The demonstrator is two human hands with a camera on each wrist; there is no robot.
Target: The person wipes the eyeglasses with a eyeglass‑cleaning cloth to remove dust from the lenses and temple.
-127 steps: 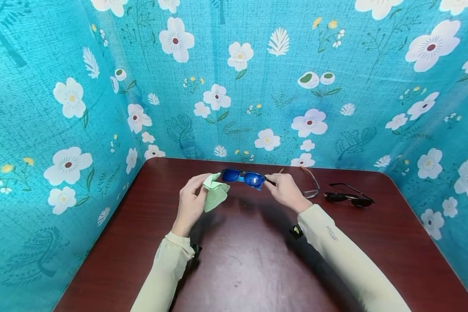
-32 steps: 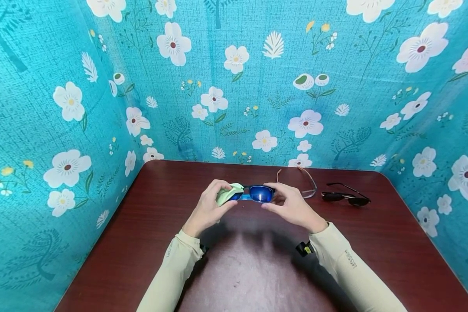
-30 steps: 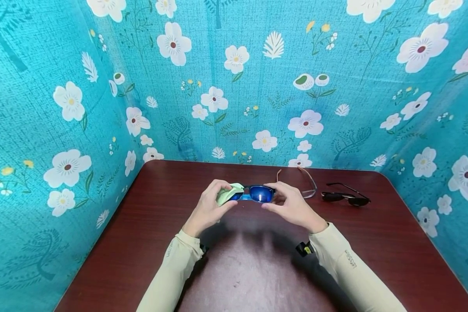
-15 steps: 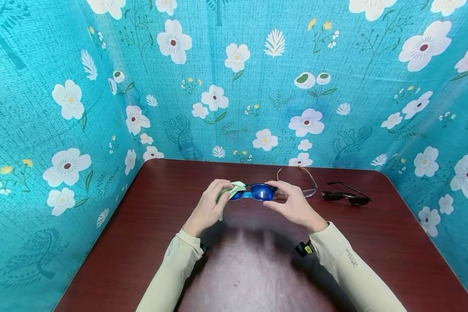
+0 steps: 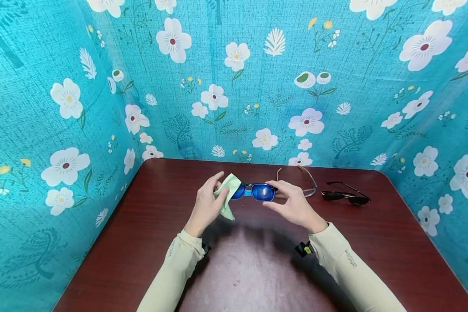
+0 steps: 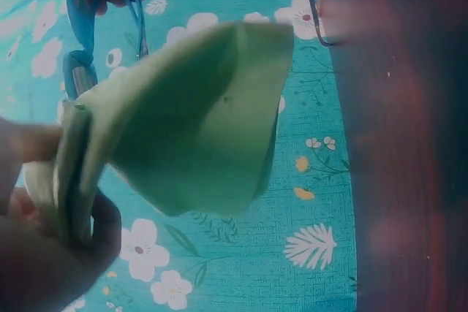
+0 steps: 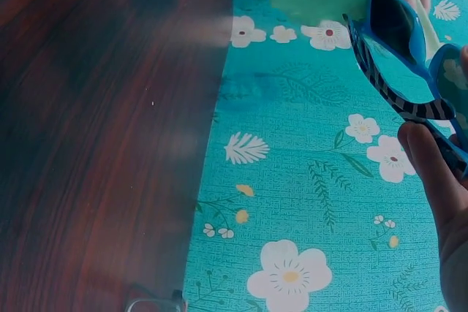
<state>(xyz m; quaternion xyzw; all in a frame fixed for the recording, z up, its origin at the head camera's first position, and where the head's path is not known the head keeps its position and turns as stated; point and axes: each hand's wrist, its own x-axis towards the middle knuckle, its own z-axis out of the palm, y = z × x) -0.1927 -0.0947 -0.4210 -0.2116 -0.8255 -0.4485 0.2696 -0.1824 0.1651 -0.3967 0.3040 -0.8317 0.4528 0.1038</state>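
Note:
A pair of sunglasses (image 5: 263, 192) with blue mirrored lenses is held up above the table. My right hand (image 5: 294, 205) grips it by the right end of the frame. In the right wrist view a striped temple arm (image 7: 395, 93) shows beside the blue frame. My left hand (image 5: 207, 203) pinches a light green cloth (image 5: 228, 197) between thumb and fingers. The cloth hangs at the left lens and covers its outer edge; whether it touches the lens I cannot tell. In the left wrist view the cloth (image 6: 212, 122) spreads out from the fingers.
On the dark red table (image 5: 242, 268), clear-lens eyeglasses (image 5: 310, 190) lie behind my right hand. Black sunglasses (image 5: 346, 198) lie further right. A turquoise flowered curtain (image 5: 234, 108) closes off the back and both sides.
Earlier the cloth wrapped the left lens, with fingers and thumb around it. Now my left hand has drawn slightly left, the cloth hangs looser and more lens shows. The right hand stays nearly still.

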